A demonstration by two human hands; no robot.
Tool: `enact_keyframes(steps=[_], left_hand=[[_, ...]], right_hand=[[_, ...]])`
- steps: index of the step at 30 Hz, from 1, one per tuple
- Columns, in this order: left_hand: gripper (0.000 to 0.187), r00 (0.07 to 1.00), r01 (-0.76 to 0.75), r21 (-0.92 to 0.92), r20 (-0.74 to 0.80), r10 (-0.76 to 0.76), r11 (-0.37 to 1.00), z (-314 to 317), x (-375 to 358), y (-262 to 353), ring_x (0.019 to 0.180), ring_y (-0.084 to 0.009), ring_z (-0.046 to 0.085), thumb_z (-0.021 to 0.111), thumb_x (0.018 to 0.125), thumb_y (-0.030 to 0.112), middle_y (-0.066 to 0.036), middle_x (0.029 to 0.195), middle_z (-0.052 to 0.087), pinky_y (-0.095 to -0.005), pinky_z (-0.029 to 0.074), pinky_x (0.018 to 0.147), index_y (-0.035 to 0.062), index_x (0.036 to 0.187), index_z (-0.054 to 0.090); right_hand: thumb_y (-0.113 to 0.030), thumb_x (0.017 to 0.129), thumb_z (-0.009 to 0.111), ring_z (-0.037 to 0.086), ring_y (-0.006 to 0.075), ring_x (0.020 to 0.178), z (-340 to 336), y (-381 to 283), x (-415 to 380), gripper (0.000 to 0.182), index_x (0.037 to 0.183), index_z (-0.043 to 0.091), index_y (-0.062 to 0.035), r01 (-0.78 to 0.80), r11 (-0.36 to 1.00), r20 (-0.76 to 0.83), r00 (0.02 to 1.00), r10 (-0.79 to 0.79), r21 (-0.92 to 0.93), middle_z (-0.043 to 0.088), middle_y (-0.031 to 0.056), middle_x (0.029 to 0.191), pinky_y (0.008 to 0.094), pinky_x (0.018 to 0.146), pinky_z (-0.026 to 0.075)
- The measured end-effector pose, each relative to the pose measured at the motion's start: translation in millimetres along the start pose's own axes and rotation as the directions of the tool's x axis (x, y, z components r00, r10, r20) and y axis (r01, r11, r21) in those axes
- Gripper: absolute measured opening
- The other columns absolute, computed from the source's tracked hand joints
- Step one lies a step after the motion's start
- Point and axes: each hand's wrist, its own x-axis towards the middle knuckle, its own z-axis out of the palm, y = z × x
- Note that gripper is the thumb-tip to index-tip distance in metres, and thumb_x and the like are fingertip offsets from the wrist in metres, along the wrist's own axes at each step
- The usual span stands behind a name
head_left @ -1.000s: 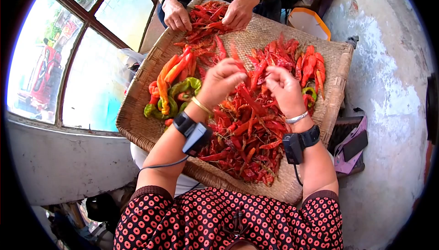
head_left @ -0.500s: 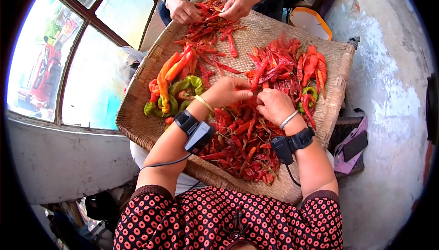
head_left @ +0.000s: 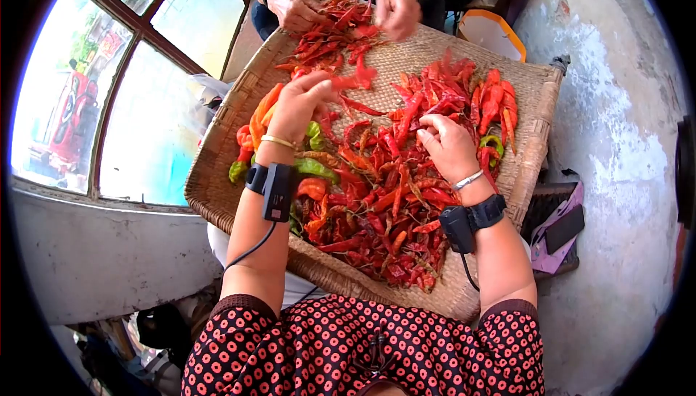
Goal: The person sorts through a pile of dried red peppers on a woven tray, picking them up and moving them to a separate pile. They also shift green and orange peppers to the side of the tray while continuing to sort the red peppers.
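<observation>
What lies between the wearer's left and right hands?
In the head view, red chillies lie on the woven tray between the left hand and right hand.

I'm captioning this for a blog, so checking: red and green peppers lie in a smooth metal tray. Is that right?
Not quite: the head view shows a woven tray, not a smooth metal one. Red peppers and green peppers do lie in it.
</observation>
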Motion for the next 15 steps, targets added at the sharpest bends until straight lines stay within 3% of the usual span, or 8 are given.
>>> enact_keyframes(steps=[1,2,4,5,8,10,12,15], left_hand=[[0.041,0.996,-0.013,0.053,-0.088,0.018,0.998,0.6,-0.6,-0.6,0.054,-0.0066,0.053,0.06,0.085,0.017,-0.006,0.077,0.063,-0.0186,0.042,0.047,-0.0031,0.118,0.049],[0.047,0.984,-0.021,0.106,-0.175,0.039,0.994,3.1,-1.3,-1.2,0.055,-0.0069,0.054,0.061,0.084,0.016,-0.006,0.079,0.062,-0.0191,0.043,0.048,-0.0044,0.122,0.044],[0.052,0.981,-0.092,0.205,-0.151,0.124,0.974,13.0,-0.9,-10.3,0.058,-0.0079,0.054,0.063,0.082,0.014,-0.008,0.081,0.062,-0.0211,0.045,0.05,-0.0045,0.125,0.041],[0.047,0.987,-0.111,0.282,-0.082,0.139,0.953,15.1,1.7,-21.0,0.06,-0.0086,0.054,0.063,0.081,0.012,-0.007,0.08,0.062,-0.0223,0.046,0.051,-0.0022,0.122,0.046],[0.029,0.977,-0.191,0.476,0.175,0.12,0.859,36.9,-2.2,-43.3,0.069,-0.0166,0.062,0.062,0.078,0.011,-0.011,0.084,0.066,-0.0291,0.05,0.062,0.0022,0.106,0.06],[0.029,0.928,-0.361,0.517,0.284,0.243,0.776,56.8,-11.2,-49.7,0.076,-0.0225,0.064,0.061,0.077,0.012,-0.016,0.088,0.064,-0.0321,0.049,0.069,0.0037,0.105,0.061],[0.033,0.889,-0.448,0.597,0.378,0.26,0.665,68.8,-18.1,-51.3,0.084,-0.0345,0.06,0.062,0.075,0.014,-0.02,0.09,0.062,-0.0378,0.048,0.074,0.0049,0.106,0.059],[0.035,0.852,-0.523,0.619,0.398,0.34,0.586,77.8,-18.2,-63.9,0.083,-0.0355,0.06,0.063,0.074,0.016,-0.02,0.089,0.062,-0.0392,0.048,0.073,0.0059,0.107,0.058]], right_hand=[[-0.019,0.079,0.061,0.06,0.0293,0.078,2.4,3.7,-0.7,0.026,0.103,0.057,-0.0083,-0.006,0.998,0.071,0.997,0.01,-0.057,0.061,0.012,0.087,0.038,0.068,0.048],[-0.019,0.079,0.061,0.06,0.0293,0.078,4.5,3.6,-1.4,0.026,0.103,0.057,-0.0083,-0.004,0.998,0.073,0.997,0.008,-0.057,0.061,0.012,0.087,0.038,0.068,0.048],[-0.015,0.079,0.06,0.059,0.025,0.076,8.3,2.5,-3.6,0.039,0.117,0.051,-0.0085,0.09,0.993,0.157,0.985,-0.077,-0.075,0.059,0.0139,0.095,0.0339,0.07,0.048],[-0.015,0.08,0.058,0.057,0.0304,0.085,10.2,3.3,-4.6,0.045,0.123,0.045,-0.012,0.152,0.986,0.18,0.974,-0.138,-0.067,0.056,0.0157,0.1,0.0375,0.076,0.047],[-0.016,0.081,0.057,0.055,0.0338,0.091,12.2,-4.2,-5.4,0.044,0.124,0.045,-0.0125,0.111,0.985,0.296,0.953,-0.067,-0.135,0.055,0.0158,0.102,0.0399,0.08,0.045],[-0.015,0.082,0.056,0.054,0.0339,0.092,15.5,-1.4,-6.2,0.04,0.121,0.047,-0.0103,0.095,0.985,0.316,0.948,-0.045,-0.145,0.054,0.0153,0.102,0.0398,0.079,0.045],[-0.016,0.081,0.056,0.055,0.0349,0.086,23.4,9.5,-6.8,0.03,0.109,0.053,-0.007,0.258,0.956,0.224,0.948,-0.224,-0.139,0.054,0.0159,0.092,0.0424,0.074,0.046],[-0.013,0.08,0.055,0.055,0.0342,0.086,25.9,15.1,-6.8,0.019,0.096,0.056,-0.0027,0.311,0.935,0.284,0.924,-0.255,-0.172,0.054,0.0154,0.092,0.0417,0.075,0.046]])
